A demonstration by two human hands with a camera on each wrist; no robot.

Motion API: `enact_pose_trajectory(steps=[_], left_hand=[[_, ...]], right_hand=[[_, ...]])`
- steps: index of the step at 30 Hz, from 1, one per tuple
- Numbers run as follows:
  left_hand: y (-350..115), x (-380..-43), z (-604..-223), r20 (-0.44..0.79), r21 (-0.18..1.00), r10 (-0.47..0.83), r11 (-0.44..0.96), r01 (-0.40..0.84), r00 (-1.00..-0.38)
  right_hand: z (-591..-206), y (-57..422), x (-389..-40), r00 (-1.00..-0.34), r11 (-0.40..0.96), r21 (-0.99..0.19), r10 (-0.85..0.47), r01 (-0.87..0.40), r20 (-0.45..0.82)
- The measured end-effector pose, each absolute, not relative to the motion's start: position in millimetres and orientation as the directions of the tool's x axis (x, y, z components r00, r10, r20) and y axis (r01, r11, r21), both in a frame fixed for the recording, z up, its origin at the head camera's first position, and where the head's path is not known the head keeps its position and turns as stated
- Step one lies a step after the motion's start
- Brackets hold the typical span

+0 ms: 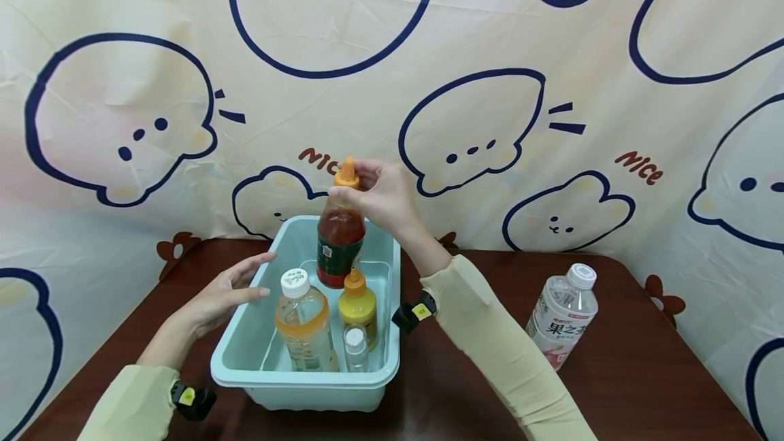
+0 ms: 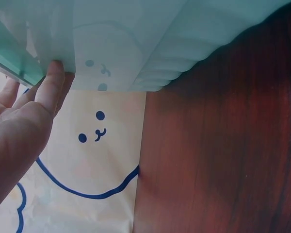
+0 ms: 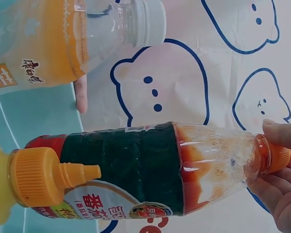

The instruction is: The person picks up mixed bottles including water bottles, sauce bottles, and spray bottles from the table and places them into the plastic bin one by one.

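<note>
My right hand (image 1: 386,196) pinches the orange cap of a tomato sauce bottle (image 1: 339,243), thumb on one side and fingers on the other. The bottle has a dark green label and stands upright at the far end of a light blue plastic bin (image 1: 245,366). My left hand (image 1: 223,295) is at the bin's left rim, its fingers fairly straight; in the left wrist view fingertips (image 2: 56,68) lie against the wall. Inside the bin are a clear bottle with a white cap (image 1: 306,332), a yellow squeeze bottle (image 1: 358,308) and a small clear bottle (image 1: 356,352).
A clear drink bottle with a white cap (image 1: 563,315) stands on the dark wooden table (image 1: 465,373), right of the bin and beyond my right forearm. A cartoon-printed cloth (image 1: 343,114) hangs behind the table and along its sides.
</note>
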State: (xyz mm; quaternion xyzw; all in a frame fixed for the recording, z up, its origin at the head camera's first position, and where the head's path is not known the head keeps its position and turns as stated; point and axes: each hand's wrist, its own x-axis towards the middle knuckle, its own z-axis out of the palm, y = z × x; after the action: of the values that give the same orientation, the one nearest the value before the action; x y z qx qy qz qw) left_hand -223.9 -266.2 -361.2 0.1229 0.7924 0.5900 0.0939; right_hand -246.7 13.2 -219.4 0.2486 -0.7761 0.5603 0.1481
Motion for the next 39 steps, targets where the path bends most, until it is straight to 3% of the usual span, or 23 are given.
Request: enact_pose_trajectory(steps=[39], left_hand=[[-266, -224, -361, 0.001, 0.957, 0.320, 0.276, 0.094, -0.947]], right_hand=[[-238, -16, -246, -0.827, 0.243, -0.806, -0.328, -0.540, 0.455]])
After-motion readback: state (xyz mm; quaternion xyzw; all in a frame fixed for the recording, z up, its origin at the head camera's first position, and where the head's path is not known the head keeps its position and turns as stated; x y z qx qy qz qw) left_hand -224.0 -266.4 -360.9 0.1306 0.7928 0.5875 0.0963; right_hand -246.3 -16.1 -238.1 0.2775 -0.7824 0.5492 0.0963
